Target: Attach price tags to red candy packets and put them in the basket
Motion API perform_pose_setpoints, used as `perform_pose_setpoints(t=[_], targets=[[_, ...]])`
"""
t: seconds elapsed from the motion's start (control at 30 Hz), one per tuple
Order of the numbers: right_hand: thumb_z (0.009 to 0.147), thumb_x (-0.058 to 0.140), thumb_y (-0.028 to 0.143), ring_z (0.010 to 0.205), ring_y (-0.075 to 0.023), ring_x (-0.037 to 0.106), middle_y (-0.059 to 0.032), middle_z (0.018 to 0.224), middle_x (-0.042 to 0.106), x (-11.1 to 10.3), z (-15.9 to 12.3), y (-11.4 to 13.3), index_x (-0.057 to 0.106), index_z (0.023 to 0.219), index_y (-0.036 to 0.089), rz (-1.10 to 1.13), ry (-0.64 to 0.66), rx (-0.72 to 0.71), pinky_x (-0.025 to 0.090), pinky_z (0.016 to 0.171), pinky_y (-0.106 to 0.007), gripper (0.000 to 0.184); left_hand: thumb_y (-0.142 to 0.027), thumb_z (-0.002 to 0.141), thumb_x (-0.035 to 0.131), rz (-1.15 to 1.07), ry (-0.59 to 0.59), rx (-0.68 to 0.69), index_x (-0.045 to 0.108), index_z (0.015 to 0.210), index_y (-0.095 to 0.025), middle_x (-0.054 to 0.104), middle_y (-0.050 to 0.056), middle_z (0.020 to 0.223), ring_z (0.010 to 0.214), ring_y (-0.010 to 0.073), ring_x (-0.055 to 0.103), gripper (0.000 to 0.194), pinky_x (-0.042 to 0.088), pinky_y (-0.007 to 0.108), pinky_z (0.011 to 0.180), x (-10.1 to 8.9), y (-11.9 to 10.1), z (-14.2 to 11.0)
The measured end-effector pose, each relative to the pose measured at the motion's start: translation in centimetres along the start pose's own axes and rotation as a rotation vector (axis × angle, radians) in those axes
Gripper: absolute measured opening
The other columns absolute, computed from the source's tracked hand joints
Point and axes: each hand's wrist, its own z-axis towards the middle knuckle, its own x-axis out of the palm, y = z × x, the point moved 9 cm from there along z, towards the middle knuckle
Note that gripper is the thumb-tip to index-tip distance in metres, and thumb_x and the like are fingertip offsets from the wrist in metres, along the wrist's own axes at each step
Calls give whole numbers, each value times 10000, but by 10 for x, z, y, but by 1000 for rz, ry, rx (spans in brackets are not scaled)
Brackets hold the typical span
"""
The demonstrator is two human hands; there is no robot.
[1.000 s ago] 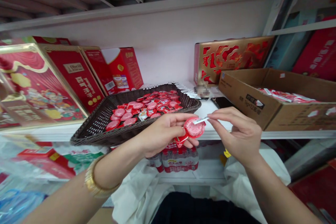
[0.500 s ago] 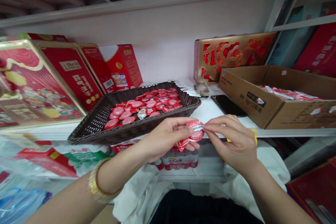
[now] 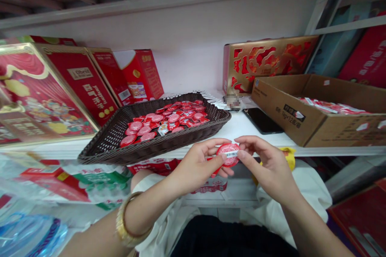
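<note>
A round red-and-pink wrapped candy (image 3: 228, 161) with a white barcode label (image 3: 231, 154) across it is between my hands, just in front of the shelf edge. My left hand (image 3: 201, 161) grips it from the left, thumb on the label's left end. With thumb and fingers, my right hand (image 3: 265, 160) holds its right side, the thumb at the label's other end. Beyond them stands a dark woven basket (image 3: 120, 157) with many similar red candies (image 3: 173, 118) in it. White label strips (image 3: 212, 100) line the basket's back rim.
To the right, a cardboard box (image 3: 280, 118) holds red packets, with a black phone (image 3: 263, 121) beside it. Red gift boxes (image 3: 81, 84) stand at the left, a gold-and-red box (image 3: 271, 60) at the back. Packed bottles (image 3: 102, 182) sit under the shelf.
My right hand's fingertips have gone from pinching the label's end to resting on the candy, thumb pressing the label. The label now lies flat across it. Both hands have shifted slightly.
</note>
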Motion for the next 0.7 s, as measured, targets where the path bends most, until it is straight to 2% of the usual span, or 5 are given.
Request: perform_pose_setpoints(t=[0.07, 0.17, 0.27, 0.43, 0.7], targets=[[846, 684, 328, 646, -138, 590, -20, 758, 681, 7, -3, -9, 705, 939, 200, 75, 31, 73, 496, 590, -254, 159, -246, 805, 691, -38, -17, 10, 628, 1098, -129, 732, 55, 835, 639, 133, 688, 322, 529, 230, 601, 3, 1, -1], [838, 698, 358, 612, -130, 569, -16, 711, 661, 8, -6, -17, 703, 905, 195, 165, 5, 133, 478, 566, -246, 175, -274, 784, 726, -105, -30, 43, 642, 1027, -126, 731, 54, 802, 624, 133, 686, 297, 545, 237, 622, 5, 6, -2], [827, 711, 386, 611, -129, 568, -16, 703, 659, 8, -8, -22, 703, 909, 197, 220, -21, 172, 470, 569, -246, 206, -336, 795, 734, -181, -72, 86, 661, 1061, -123, 735, 62, 790, 628, 144, 697, 348, 543, 236, 627, 3, 14, -3], [842, 693, 421, 664, -145, 599, -37, 763, 691, 12, -11, -29, 703, 940, 193, 271, 8, 235, 479, 621, -260, 248, -398, 791, 743, -261, -128, 117, 666, 1103, -104, 749, 93, 810, 640, 170, 715, 436, 534, 234, 602, 0, 26, -2], [846, 700, 389, 685, -134, 586, -23, 785, 691, 14, -14, -38, 702, 952, 217, 333, -14, 289, 474, 638, -249, 202, -338, 773, 762, -326, -196, 149, 642, 1103, -92, 756, 82, 789, 622, 167, 717, 429, 550, 235, 602, -4, 31, -3]])
